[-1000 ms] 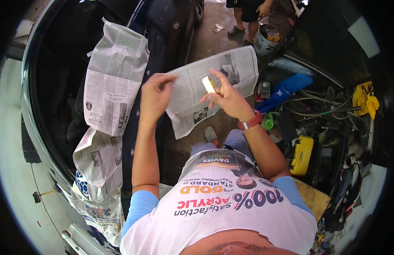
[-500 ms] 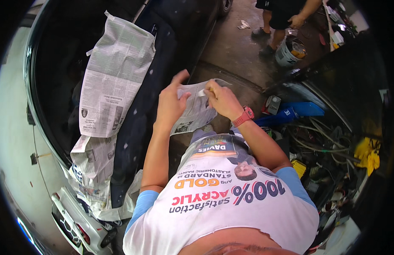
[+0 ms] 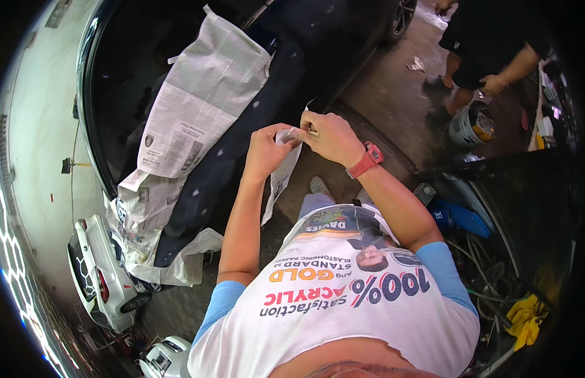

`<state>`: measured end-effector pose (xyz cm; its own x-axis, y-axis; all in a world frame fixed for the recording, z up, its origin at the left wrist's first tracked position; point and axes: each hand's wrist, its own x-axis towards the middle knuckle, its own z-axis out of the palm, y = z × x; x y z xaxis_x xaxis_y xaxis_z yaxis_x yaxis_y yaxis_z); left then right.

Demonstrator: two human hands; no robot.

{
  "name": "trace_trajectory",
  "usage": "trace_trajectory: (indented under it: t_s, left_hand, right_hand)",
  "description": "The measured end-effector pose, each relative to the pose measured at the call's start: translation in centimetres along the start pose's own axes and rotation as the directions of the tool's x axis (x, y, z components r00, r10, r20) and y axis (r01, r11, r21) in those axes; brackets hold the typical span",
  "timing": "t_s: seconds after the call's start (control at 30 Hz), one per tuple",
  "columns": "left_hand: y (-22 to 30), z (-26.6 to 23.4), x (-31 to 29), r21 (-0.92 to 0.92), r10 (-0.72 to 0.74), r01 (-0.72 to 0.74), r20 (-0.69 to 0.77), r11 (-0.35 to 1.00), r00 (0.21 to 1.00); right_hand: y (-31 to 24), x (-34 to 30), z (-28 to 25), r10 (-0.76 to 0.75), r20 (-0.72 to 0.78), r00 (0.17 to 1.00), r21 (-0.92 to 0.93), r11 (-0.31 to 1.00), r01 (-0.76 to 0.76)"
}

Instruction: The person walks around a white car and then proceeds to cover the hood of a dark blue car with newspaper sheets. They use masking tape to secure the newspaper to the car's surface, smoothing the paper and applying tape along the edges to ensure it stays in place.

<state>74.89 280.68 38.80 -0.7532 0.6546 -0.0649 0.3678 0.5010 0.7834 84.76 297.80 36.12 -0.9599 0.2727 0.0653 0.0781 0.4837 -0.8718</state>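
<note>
A loose sheet of newspaper [image 3: 281, 179] hangs from my hands in front of the dark car [image 3: 292, 69]. My left hand [image 3: 266, 151] pinches its top edge between thumb and fingers. Close beside it, my right hand [image 3: 335, 140] has its fingers bent together at the sheet's upper corner, where a small whitish edge shows between the two hands. The sheet is seen nearly edge-on, so most of its face is hidden. More newspaper [image 3: 207, 82] covers a long part of the car to the left, with crumpled sheets [image 3: 144, 201] below it.
To the right stands a dark panel [image 3: 513, 183], with a blue object [image 3: 459, 217], hoses [image 3: 478, 261] and a yellow cloth [image 3: 526, 321] near it. Another person [image 3: 494, 38] is at the upper right by a bucket [image 3: 472, 123]. A white car [image 3: 106, 277] is at lower left.
My hands have come closer together at the newspaper's top edge, and the sheet has turned to hang narrow. The view has shifted, so the car appears farther right.
</note>
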Motion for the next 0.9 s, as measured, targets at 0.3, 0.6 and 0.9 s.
trace_trajectory:
  t_s: [0.3, 0.6, 0.9]
  left_hand:
    - [0.5, -2.4, -0.8, 0.162, 0.054, -0.054, 0.0, 0.985, 0.999]
    - [2.5, -13.1, -7.4, 0.203, -0.166, 0.209, -0.21, 0.957, 0.964]
    - [11.9, -20.6, -12.3, 0.443, -0.209, 0.277, -0.198, 0.853, 0.958]
  right_hand:
    - [-0.3, 2.8, 1.3, -0.182, 0.037, 0.983, -0.009, 0.983, 0.183]
    - [9.4, 0.0, 3.2, -0.208, 0.314, 0.926, 0.154, 0.974, 0.166]
    - [5.6, 4.8, 8.7, -0.297, 0.569, 0.767, 0.357, 0.929, 0.095]
